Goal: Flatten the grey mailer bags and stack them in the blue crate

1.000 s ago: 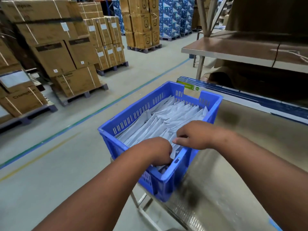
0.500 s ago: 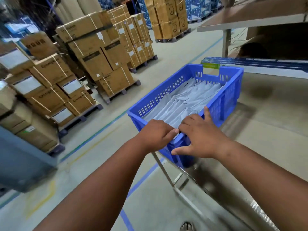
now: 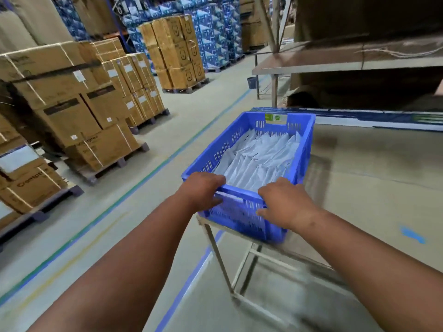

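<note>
A blue slotted crate (image 3: 211, 149) stands at the left corner of a steel table (image 3: 374, 178). Several flattened grey mailer bags (image 3: 261, 159) lie inside it, overlapping lengthwise. My left hand (image 3: 203, 188) grips the crate's near rim at its left corner, fingers curled over the edge. My right hand (image 3: 285, 200) grips the same rim further right, thumb on the outer wall and fingers over the top.
Pallets of strapped cardboard boxes (image 3: 72, 104) line the left side across a floor aisle with blue-green lines (image 3: 153, 171). A raised shelf (image 3: 347, 61) spans the table's far side. A flat blue-and-white carton (image 3: 383, 118) lies behind the crate. The table's metal legs (image 3: 239, 267) show below.
Both hands came out of the bags and moved back onto the crate's near rim, spreading apart. The view pulled back and swung, so the table's legs now show.
</note>
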Motion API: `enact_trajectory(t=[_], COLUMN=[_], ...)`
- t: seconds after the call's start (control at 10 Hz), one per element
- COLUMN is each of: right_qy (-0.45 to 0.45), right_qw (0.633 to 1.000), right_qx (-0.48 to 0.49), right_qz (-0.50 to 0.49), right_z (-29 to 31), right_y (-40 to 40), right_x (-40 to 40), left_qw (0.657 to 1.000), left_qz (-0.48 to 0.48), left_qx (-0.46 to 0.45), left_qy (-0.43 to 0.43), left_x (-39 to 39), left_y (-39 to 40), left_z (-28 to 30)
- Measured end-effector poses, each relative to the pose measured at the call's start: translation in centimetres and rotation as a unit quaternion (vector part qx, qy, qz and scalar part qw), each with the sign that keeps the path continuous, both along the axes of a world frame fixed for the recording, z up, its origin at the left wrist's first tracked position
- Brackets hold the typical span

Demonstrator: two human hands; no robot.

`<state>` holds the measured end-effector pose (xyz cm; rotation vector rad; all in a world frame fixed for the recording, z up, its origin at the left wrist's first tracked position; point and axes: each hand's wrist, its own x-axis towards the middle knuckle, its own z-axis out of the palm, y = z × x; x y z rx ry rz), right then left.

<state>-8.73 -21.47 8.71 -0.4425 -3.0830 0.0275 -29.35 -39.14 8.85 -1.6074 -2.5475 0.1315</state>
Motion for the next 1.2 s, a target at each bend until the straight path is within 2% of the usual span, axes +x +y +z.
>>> enact_trajectory(t=[0.2,0.3,0.7,0.9,1.0,1.1,1.2], right_qy=[0.046,0.026,0.028,0.041,0.105,0.171,0.169], right_qw=[0.994,0.991,0.988,0.988,0.988,0.979,0.976], right_qx=[0.000,-0.006,0.005,0.007,-0.007,-0.009,0.047], right_qz=[-0.102,-0.128,-0.152,-0.148,-0.110,-0.110,-0.126], right_z=[-0.7,-0.5,-0.4,-0.5,-1.2,-3.0,-4.1], right_y=[-2.1,-2.2,-2.5,-2.5,-2.5,-2.0,-1.7], right_x=[-1.0,-0.4,3.5,3.7,4.9,7.3,10.2], left_qw=[0.998,0.998,0.995,0.997,0.992,0.975,0.957], left_qz=[-0.016,-0.030,-0.068,-0.043,-0.043,-0.114,-0.166], left_qx=[0.033,0.035,0.058,0.064,0.112,0.188,0.231], left_qy=[0.057,0.052,0.033,0.025,0.027,0.041,0.049], left_x=[-0.8,-0.5,3.0,3.6,5.0,8.2,12.9], left_y=[0.7,1.0,1.3,1.2,1.0,1.4,2.5], left_z=[-1.2,-1.3,-1.5,-1.5,-2.6,-4.8,-5.4])
